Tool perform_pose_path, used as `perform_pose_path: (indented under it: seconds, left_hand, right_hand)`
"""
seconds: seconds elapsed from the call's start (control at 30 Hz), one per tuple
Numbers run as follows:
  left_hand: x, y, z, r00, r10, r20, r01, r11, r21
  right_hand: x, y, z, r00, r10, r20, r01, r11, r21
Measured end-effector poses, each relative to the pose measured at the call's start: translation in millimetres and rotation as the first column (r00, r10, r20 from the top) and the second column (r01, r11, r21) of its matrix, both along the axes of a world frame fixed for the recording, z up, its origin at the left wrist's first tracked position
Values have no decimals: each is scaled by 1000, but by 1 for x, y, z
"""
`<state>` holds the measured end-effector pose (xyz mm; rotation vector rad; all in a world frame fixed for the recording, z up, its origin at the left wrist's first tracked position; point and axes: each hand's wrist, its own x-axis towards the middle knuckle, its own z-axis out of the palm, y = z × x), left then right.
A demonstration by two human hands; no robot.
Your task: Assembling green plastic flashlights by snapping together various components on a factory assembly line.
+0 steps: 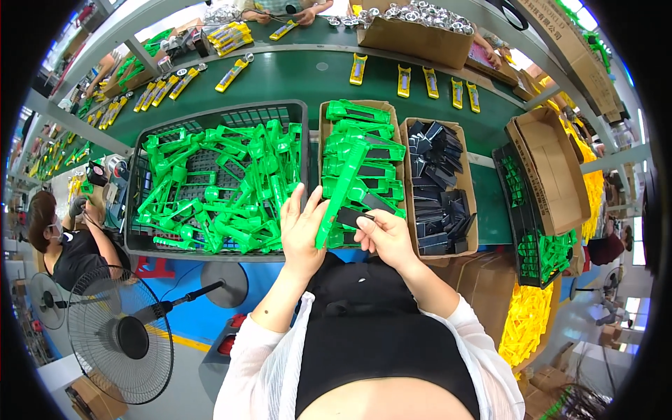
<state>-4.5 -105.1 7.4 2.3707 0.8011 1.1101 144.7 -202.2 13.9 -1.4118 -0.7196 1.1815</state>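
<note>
My left hand [302, 234] is closed around the lower end of a long green plastic housing [341, 187], which points up and away from me. Between the fingertips of my right hand [386, 236] is a small flat black plate [350, 216], its far end right at the housing; whether they touch I cannot tell. Just beyond my hands, a cardboard box [325, 129] holds stacked green housings, some with black plates in them. Right of it stands a cardboard box [473, 210] of loose black plates. A black crate [306, 133] at the left holds many loose green housings.
Yellow-and-silver units [358, 70] lie along the green conveyor [280, 80] behind the boxes. A carton [420, 38] of silver round parts stands beyond it. At the right are a tilted cardboard box [549, 171] and yellow parts [525, 325]. A floor fan [122, 336] and a co-worker [84, 252] are left.
</note>
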Motion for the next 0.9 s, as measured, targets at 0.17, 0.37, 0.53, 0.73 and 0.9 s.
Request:
perform_pose_path:
  seconds: [0.17,0.37,0.53,0.73,0.9]
  left_hand:
    - [-6,0,-11,997,18,-76,-8,991,131]
    - [-9,-11,-24,971,-240,-18,241,969,51]
    - [-15,-14,-14,901,109,421,180,788,-589]
    - [-5,20,0,722,377,580,589,106,-801]
    - [9,21,0,765,299,570,548,163,-821]
  right_hand:
    - [-11,-5,-5,993,-119,-11,119,993,8]
    - [7,1,-10,988,-136,-66,137,990,12]
    - [28,4,-2,999,-33,21,34,999,-38]
    - [43,5,3,990,137,16,-135,987,-85]
    - [49,8,-1,975,221,-4,-221,972,-77]
